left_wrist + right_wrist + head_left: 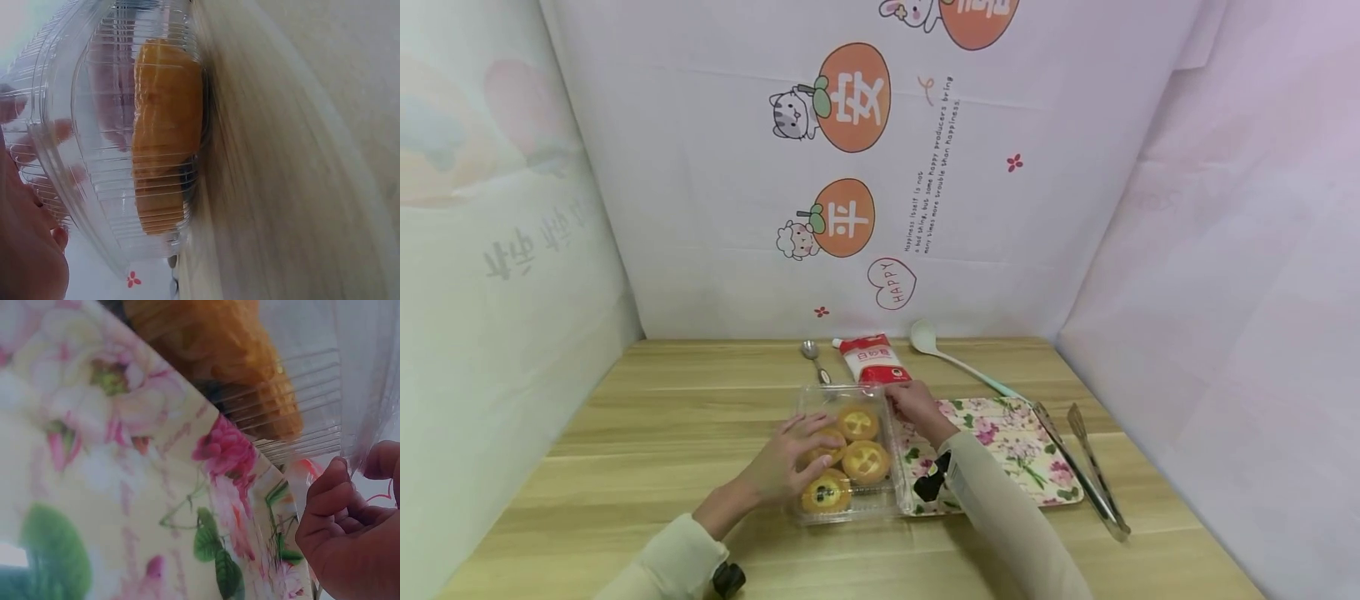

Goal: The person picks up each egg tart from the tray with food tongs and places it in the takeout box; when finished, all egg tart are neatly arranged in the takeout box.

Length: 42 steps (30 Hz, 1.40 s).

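A clear plastic clamshell box [868, 507] sits on the wooden table, with several round golden pastries [866, 461] inside. My left hand [778, 467] lies over the lid with its fingers spread and extended. From the side, the left wrist view shows that hand [28, 244] against the ribbed plastic, above the pastries [165, 106]. At the box's far right corner, my right hand [917, 408] pinches the rim. Thumb and curled forefinger of the right hand [356, 531] meet on the thin plastic edge in the right wrist view.
Right of the box lies a floral tray [1026, 450], close against its side. Metal tongs [1101, 479] lie at the tray's right edge. Behind are a small spoon [810, 351], a red-and-white bag [874, 360] and a white ladle [923, 337] with a mint handle. Fabric walls surround the table.
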{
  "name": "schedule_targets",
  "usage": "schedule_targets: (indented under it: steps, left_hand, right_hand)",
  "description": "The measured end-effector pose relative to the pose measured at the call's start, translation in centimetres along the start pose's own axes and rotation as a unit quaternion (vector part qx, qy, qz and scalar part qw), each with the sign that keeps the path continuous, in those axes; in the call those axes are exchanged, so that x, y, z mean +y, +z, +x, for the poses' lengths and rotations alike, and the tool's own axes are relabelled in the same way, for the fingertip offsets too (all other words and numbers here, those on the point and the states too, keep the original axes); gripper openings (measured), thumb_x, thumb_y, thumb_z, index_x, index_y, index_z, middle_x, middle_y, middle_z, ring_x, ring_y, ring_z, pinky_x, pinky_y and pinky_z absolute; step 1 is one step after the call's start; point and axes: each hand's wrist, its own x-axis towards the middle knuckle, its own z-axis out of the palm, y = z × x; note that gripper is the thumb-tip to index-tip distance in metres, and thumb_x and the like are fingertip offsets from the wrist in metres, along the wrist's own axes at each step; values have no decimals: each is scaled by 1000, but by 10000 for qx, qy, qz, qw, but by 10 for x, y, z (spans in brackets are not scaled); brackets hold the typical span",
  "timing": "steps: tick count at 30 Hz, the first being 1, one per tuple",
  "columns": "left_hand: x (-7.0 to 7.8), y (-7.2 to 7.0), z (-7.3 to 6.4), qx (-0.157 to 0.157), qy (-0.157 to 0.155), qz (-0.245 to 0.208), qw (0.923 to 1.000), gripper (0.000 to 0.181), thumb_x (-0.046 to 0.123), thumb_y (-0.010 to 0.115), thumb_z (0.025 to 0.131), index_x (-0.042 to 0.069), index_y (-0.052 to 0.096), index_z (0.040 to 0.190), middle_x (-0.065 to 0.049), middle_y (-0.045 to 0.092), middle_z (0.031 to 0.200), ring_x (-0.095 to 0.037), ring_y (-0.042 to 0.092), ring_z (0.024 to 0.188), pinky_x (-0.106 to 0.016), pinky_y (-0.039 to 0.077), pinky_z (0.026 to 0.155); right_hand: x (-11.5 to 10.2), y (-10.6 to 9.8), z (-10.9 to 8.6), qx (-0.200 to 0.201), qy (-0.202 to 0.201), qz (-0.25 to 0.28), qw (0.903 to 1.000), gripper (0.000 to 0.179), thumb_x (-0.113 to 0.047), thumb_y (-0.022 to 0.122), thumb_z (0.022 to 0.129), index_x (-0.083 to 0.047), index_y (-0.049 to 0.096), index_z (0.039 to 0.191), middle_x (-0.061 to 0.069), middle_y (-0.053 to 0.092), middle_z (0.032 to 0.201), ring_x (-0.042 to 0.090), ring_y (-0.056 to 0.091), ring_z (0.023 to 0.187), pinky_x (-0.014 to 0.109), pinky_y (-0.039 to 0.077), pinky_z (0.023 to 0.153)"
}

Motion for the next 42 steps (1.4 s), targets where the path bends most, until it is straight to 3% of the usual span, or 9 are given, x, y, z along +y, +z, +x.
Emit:
schedule_targets:
  steps: [5, 16, 23, 27, 30, 34, 37, 41, 42]
  left_hand:
    - [1, -1, 0, -8, -32, -37, 10000, 25, 22, 58, 94, 10, 69, 114, -16, 52, 141, -39, 42, 134, -61, 20, 110]
    - [0, 0, 0, 10, -22, -47, 10000, 23, 18, 60, 92, 9, 69, 112, -16, 53, 140, -39, 43, 133, -62, 21, 110]
    - [2, -2, 1, 34, -60, -38, 10000, 24, 20, 58, 93, 8, 70, 111, -17, 54, 139, -40, 44, 132, -63, 21, 109]
    - [3, 0, 1, 6, -120, -40, 9999, 25, 21, 55, 95, 8, 70, 111, -18, 54, 139, -41, 43, 133, -64, 19, 109]
    - [4, 2, 0, -29, -189, -77, 9998, 26, 22, 53, 97, 8, 70, 110, -18, 54, 139, -42, 42, 133, -63, 18, 110]
    - [5, 3, -2, -67, -275, -133, 9995, 27, 21, 50, 99, 7, 70, 112, -19, 52, 140, -42, 41, 134, -61, 17, 111]
    - [5, 4, -2, -51, -313, -123, 9994, 28, 21, 48, 101, 6, 69, 113, -20, 52, 140, -42, 40, 135, -61, 16, 111]
    - [3, 4, -1, -32, -336, -62, 9994, 29, 21, 47, 101, 7, 69, 113, -19, 52, 140, -40, 40, 135, -60, 16, 112]
    - [3, 4, -1, -30, -344, -55, 9994, 29, 22, 47, 101, 8, 69, 113, -19, 52, 140, -40, 40, 135, -60, 16, 112]
  right_hand:
    - [-1, 1, 1, 59, 139, -25, 9999, 30, -18, 55, 95, -8, 55, 67, 0, 46, 57, 10, 34, 48, 28, 31, 50]
    - [-1, 0, 1, -11, -10, 213, 9998, 23, -15, 52, 100, -1, 63, 86, 4, 50, 67, 12, 37, 55, 30, 33, 55]
    - [-5, -11, -23, -934, -183, -289, 9950, 32, -27, 46, 104, -3, 51, 84, 6, 43, 67, 15, 35, 57, 36, 35, 61]
    - [-2, -26, -54, -1990, -126, -685, 9775, 28, -20, 47, 101, -3, 51, 78, 6, 49, 64, 15, 44, 55, 31, 40, 53]
    - [6, -38, -78, -2818, 2, -863, 9556, 24, -15, 51, 94, -1, 60, 77, 7, 58, 64, 13, 49, 50, 25, 38, 45]
    - [17, -47, -101, -3709, 205, -597, 9265, 18, -9, 53, 89, -1, 67, 83, 7, 66, 69, 10, 55, 50, 23, 40, 43]
    - [23, -48, -108, -4104, 300, -171, 9113, 16, -5, 53, 87, -1, 68, 86, 5, 67, 69, 8, 57, 51, 21, 40, 44]
    - [28, -48, -111, -4301, 256, 128, 9023, 14, -6, 55, 85, -5, 69, 85, 1, 67, 67, 5, 58, 51, 18, 39, 44]
    - [30, -48, -110, -4382, 214, 157, 8985, 14, -6, 55, 86, 1, 68, 84, 1, 67, 67, 5, 58, 51, 17, 39, 44]
